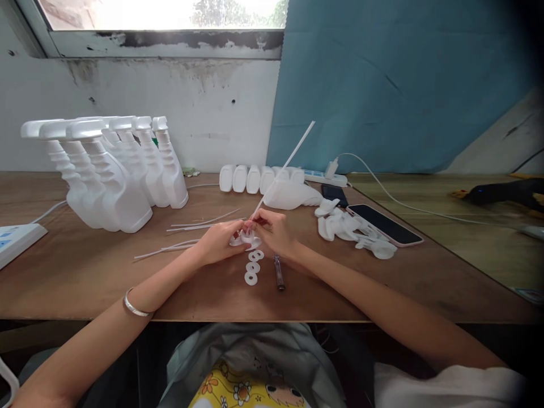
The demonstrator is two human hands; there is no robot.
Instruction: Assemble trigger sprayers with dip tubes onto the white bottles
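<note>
Holding position near the middle of the tabletop (pixel 106 283), toward its front edge: two bare hands meeting over one small part.

- Left hand (pixel 219 242): fingers curled, pinching a white trigger cap (pixel 246 240) from its left side. A metal bangle (pixel 134 306) sits on that forearm.
- Right hand (pixel 274 231): fingertips pinched on the lower end of a thin white dip tube (pixel 287 161), which rises slanting up and to the right; its lower end meets the trigger cap between the two hands.
- White washers (pixel 252 271): a few flat rings in a short row on the tabletop, just in front of the hands.
- Pen-like tool (pixel 279 273): dark, lying just right of the washers, beside the right wrist.
- Loose tubes (pixel 187 235): several thin white ones lying flat, left of the hands.
- Spray bottles (pixel 114 181): a group standing upright with trigger heads fitted, toward the back left corner.
- Plain white bottles (pixel 255 178): a row lying along the back edge, behind the hands.
- Pile of trigger heads (pixel 348 229): loose white parts, right of the hands.
- Two phones (pixel 385 224): dark screens, beside that pile, near the right edge.
- Power strip (pixel 17 238): white, at the left edge.
</note>
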